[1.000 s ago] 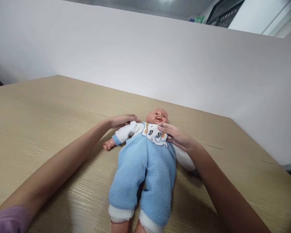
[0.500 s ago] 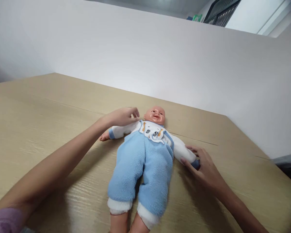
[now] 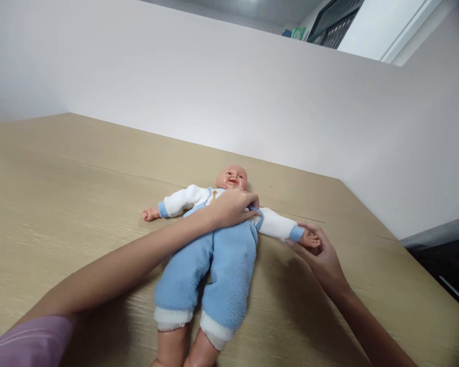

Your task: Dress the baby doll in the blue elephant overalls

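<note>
doll's feet (image 3: 183,357) cut off by bottom edge, doll's chest hidden under left hand (image 3: 233,206)

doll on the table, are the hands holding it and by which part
Yes: the right hand grips the doll by its small hand at the sleeve end; the left hand rests on its chest.

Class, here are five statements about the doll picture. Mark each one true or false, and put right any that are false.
1. The doll lies face up on the wooden table. True.
2. The left hand rests on the doll's chest. True.
3. The right hand grips the doll's foot. False: it holds the doll's hand at the end of the white sleeve.
4. The doll wears red trousers. False: the blue trousers have white cuffs.
5. The doll's other arm lies stretched out on the table, touched by neither hand. True.
</note>
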The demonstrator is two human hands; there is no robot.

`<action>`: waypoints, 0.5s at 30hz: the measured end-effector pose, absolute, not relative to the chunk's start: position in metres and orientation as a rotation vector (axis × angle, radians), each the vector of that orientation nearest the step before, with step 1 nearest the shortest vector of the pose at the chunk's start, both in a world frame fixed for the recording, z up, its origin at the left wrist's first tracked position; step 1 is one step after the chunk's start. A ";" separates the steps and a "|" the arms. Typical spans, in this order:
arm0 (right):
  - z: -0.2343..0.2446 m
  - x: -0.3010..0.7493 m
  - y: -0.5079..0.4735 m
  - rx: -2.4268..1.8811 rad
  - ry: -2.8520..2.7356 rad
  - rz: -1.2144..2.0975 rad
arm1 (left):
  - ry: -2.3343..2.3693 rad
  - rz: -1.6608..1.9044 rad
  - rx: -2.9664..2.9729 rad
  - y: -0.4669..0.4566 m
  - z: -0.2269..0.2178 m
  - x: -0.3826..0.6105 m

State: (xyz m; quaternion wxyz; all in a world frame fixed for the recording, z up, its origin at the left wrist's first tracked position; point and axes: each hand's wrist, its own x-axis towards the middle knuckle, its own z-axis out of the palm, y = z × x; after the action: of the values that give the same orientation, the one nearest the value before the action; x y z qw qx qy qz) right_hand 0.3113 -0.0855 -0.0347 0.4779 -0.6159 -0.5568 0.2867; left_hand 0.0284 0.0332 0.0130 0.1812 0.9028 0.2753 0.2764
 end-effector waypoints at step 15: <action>-0.038 0.222 -0.010 -1.052 -1.642 0.483 | 0.373 1.305 2.763 0.022 0.012 0.013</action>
State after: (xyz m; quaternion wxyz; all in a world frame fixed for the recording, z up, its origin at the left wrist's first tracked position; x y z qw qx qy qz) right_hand 0.2220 -0.0104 -0.0380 0.5363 -0.4421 -0.6898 0.2030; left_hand 0.0134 0.0216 0.0123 0.0316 0.8971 0.1210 0.4238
